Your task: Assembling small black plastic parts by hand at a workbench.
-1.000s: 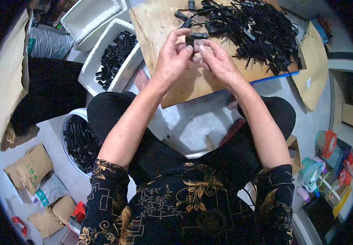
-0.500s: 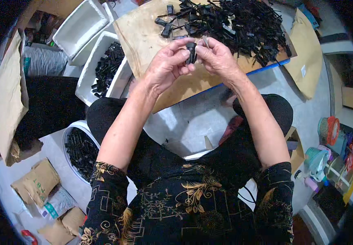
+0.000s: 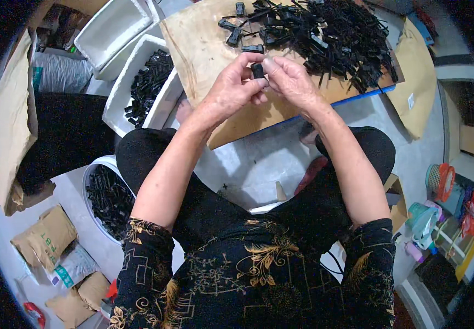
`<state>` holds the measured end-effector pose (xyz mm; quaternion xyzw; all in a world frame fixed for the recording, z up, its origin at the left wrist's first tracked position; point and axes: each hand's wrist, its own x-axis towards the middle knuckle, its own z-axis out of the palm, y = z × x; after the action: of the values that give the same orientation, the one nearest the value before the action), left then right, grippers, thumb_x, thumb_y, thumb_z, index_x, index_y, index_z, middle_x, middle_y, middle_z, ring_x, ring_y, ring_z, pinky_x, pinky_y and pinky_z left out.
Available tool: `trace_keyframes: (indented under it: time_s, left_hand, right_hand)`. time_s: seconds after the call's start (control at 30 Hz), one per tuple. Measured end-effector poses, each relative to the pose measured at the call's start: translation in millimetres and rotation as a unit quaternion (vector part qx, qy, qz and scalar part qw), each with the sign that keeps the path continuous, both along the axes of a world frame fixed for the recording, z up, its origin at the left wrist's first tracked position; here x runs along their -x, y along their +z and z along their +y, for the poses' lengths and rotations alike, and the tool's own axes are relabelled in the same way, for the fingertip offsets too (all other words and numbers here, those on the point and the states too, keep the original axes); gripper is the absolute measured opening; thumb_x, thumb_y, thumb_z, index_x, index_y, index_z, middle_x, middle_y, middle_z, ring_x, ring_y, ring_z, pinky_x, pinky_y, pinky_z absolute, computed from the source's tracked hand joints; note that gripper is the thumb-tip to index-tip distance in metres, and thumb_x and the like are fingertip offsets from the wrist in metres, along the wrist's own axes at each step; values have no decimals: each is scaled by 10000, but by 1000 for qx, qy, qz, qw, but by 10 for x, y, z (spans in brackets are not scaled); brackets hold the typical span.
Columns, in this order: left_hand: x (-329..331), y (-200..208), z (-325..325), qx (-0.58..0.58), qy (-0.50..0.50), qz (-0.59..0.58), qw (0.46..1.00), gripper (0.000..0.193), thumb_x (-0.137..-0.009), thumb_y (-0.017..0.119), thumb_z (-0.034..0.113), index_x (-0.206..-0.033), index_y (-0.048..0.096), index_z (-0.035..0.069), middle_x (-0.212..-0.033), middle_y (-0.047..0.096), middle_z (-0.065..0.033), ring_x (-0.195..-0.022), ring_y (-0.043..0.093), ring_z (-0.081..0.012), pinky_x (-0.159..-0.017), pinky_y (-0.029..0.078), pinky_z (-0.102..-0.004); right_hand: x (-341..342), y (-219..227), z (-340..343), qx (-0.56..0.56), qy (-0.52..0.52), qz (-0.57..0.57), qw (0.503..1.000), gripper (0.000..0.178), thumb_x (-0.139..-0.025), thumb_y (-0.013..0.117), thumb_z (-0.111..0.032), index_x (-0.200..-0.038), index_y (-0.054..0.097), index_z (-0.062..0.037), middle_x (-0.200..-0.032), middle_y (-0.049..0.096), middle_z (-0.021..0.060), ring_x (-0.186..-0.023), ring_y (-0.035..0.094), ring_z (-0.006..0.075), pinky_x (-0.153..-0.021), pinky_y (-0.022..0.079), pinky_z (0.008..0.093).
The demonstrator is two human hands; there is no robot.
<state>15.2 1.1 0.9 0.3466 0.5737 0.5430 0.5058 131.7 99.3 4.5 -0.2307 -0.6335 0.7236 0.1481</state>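
Over the near edge of the wooden board point(image 3: 193, 46), my two hands meet at chest height. My left hand point(image 3: 230, 85) is closed around a small black plastic part point(image 3: 257, 70), gripped between thumb and fingers. Right against that part, my right hand point(image 3: 291, 81) is closed in a pinch; whatever sits between its fingertips is hidden in this view. Just beyond the hands, a few loose black parts point(image 3: 252, 49) lie on the board. A large heap of black plastic pieces point(image 3: 338, 44), many with thin stems, covers its far right.
Left of the board stand a white foam box point(image 3: 117, 104) holding black pieces and another foam box point(image 3: 111, 33). A round white tub point(image 3: 87, 192) of black pieces sits by my left knee. Paper sacks point(image 3: 45, 236) lie at lower left, a large one point(image 3: 415, 82) at right. Baskets point(image 3: 441, 181) stand far right.
The black part has tilted and turned in my left fingers. My right fingertips have closed in on it, and the thin light-coloured strip they held no longer shows. The view has shifted slightly.
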Motion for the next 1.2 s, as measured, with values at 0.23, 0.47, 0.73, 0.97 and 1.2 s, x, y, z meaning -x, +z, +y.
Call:
trace_keyframes:
  time_s: [0.23, 0.47, 0.73, 0.97, 1.2]
  left_hand:
    - [167, -105, -89, -6, 29, 15, 999, 263, -836, 524, 13, -1075, 415, 20, -745, 543, -68, -604, 567, -113, -511, 480, -220]
    - [231, -152, -188, 19, 46, 84, 995, 243, -847, 512, 22, -1065, 404, 37, -785, 529, -65, -636, 570, -105, -532, 483, -230]
    - [301, -134, -298, 25, 124, 273, 954, 247, -824, 536, 19, -1042, 422, 43, -841, 560, -95, -683, 601, -153, -574, 508, -267]
    - [354, -79, -390, 58, 140, 276, 949, 282, -819, 558, 53, -1069, 427, 61, -874, 590, -120, -712, 623, -155, -575, 505, -269]
    - [456, -259, -470, 6, 194, 257, 947, 286, -775, 541, -2, -1037, 433, 40, -734, 594, -134, -590, 617, -171, -514, 491, -294]
  right_hand:
    - [110, -156, -48, -96, 90, -54, 990, 328, -931, 382, -287, -884, 518, 8, -759, 569, 52, -678, 552, 101, -623, 454, 258]
    - [291, -338, -188, -89, 64, -57, 992, 282, -932, 391, -267, -854, 508, -23, -684, 492, 13, -596, 468, 93, -548, 396, 249]
    - [526, -469, -278, -179, 40, -52, 982, 248, -906, 414, -240, -920, 526, -19, -724, 565, 149, -667, 577, 253, -619, 461, 350]
    - [658, -510, -370, -168, 37, -61, 983, 242, -903, 414, -237, -908, 522, -21, -744, 560, 165, -693, 561, 279, -639, 445, 367]
    - [784, -546, -380, -62, 76, -82, 992, 251, -887, 450, -250, -909, 523, -10, -765, 578, 140, -742, 573, 229, -668, 451, 351]
